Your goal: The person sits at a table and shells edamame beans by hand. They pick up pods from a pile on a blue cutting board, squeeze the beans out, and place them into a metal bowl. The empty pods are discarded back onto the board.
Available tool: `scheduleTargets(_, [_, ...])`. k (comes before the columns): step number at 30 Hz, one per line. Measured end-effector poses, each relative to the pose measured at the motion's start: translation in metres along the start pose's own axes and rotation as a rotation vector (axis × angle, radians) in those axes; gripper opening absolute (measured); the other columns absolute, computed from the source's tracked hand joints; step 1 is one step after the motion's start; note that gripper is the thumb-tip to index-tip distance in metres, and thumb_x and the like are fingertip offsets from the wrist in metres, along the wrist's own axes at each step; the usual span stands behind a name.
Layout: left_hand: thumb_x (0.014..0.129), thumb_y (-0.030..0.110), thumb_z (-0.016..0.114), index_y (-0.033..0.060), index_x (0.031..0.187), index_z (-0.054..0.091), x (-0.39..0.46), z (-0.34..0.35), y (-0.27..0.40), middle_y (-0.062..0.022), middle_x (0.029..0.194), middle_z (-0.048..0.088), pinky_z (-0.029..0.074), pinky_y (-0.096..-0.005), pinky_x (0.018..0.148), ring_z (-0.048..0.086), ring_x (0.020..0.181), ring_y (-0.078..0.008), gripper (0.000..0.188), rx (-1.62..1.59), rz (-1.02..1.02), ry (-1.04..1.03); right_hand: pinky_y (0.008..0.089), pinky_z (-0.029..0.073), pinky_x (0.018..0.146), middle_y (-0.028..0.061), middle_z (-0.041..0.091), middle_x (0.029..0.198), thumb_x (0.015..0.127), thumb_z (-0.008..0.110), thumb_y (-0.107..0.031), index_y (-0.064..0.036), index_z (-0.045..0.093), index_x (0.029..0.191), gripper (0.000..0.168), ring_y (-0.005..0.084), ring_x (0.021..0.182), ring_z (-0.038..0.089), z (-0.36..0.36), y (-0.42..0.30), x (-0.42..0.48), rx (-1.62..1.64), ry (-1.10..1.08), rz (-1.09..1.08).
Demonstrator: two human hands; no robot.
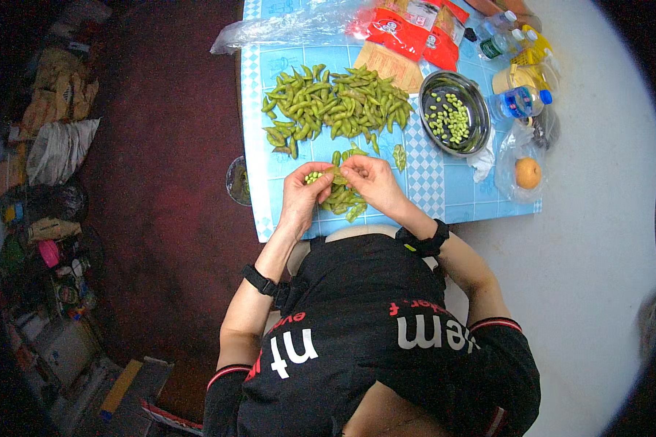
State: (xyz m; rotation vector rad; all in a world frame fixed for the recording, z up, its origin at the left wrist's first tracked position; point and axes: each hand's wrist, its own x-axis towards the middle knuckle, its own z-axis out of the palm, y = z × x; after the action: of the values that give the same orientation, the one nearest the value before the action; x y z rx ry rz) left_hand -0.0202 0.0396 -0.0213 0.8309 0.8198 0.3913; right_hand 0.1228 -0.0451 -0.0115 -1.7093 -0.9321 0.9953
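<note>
Between my left hand (pixel 308 190) and my right hand (pixel 370 178), the fingertips of both grip one green soybean pod (pixel 338 175). Several shelled green beans (pixel 312 177) rest in my left hand, by the curled fingers. Under and around the hands lie more pods (pixel 341 199), some looking flattened. Beyond them a large heap of edamame pods (pixel 333 104) spreads over the blue checked tablecloth (pixel 328 54). To the right of the heap stands an oval metal bowl (pixel 427 128) with loose shelled beans (pixel 455 121) in it. A single flattened pod (pixel 399 157) lies between bowl and hands.
Clear plastic wrap (pixel 284 30) and red food packets (pixel 396 27) lie at the far side. Plastic bottles (pixel 519 102), a yellow basket (pixel 531 52) and a bagged orange-coloured fruit (pixel 527 173) line the right side. A round container (pixel 238 180) sits below the table's left edge.
</note>
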Motion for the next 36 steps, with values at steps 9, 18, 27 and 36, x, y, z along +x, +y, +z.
scheduleTargets(9, [0.09, 0.007, 0.054, -0.0029, 0.098, 0.062, 0.007, -0.038, 0.007, -0.0026, 0.071, 0.056, 0.03, -0.0177, 0.042, 0.045, 0.051, -0.0065, 0.015, -0.266, -0.058, 0.073, 0.0394, 0.048, 0.066, 0.0122, 0.058, 0.087, 0.075, 0.06, -0.008, -0.005, 0.064, 0.083, 0.009, 0.0293, 0.082, 0.057, -0.012, -0.01, 0.025, -0.852, 0.071, -0.513])
scheduleTargets(18, [0.097, 0.036, 0.042, -0.0015, 0.103, 0.054, 0.018, -0.039, 0.017, -0.0081, 0.082, 0.056, 0.038, -0.0238, 0.048, 0.052, 0.061, -0.0154, 0.04, -0.639, -0.226, -0.178, 0.0402, 0.049, 0.067, 0.0127, 0.051, 0.087, 0.068, 0.057, -0.004, -0.002, 0.056, 0.077, 0.009, 0.0291, 0.083, 0.057, -0.011, 0.005, 0.085, -1.14, -0.091, -0.749])
scheduleTargets(27, [0.093, 0.014, 0.052, -0.0044, 0.106, 0.055, 0.013, -0.014, 0.015, -0.0099, 0.096, 0.06, 0.053, -0.0253, 0.074, 0.059, 0.086, -0.0159, 0.023, -0.519, -0.103, -0.087, 0.0225, 0.049, 0.052, 0.008, 0.065, 0.076, 0.085, 0.061, -0.004, 0.002, 0.061, 0.097, 0.013, 0.0106, 0.063, 0.062, -0.003, -0.03, 0.028, 0.189, 0.039, -0.133])
scheduleTargets(36, [0.088, 0.011, 0.061, 0.0005, 0.097, 0.061, 0.006, 0.001, 0.025, -0.0008, 0.072, 0.057, 0.037, -0.0176, 0.05, 0.048, 0.058, -0.0064, 0.014, -0.224, -0.009, -0.096, 0.023, 0.048, 0.046, 0.0069, 0.063, 0.072, 0.089, 0.054, -0.006, 0.004, 0.062, 0.099, 0.016, 0.0101, 0.052, 0.059, -0.014, -0.03, 0.0, 0.175, -0.109, 0.094])
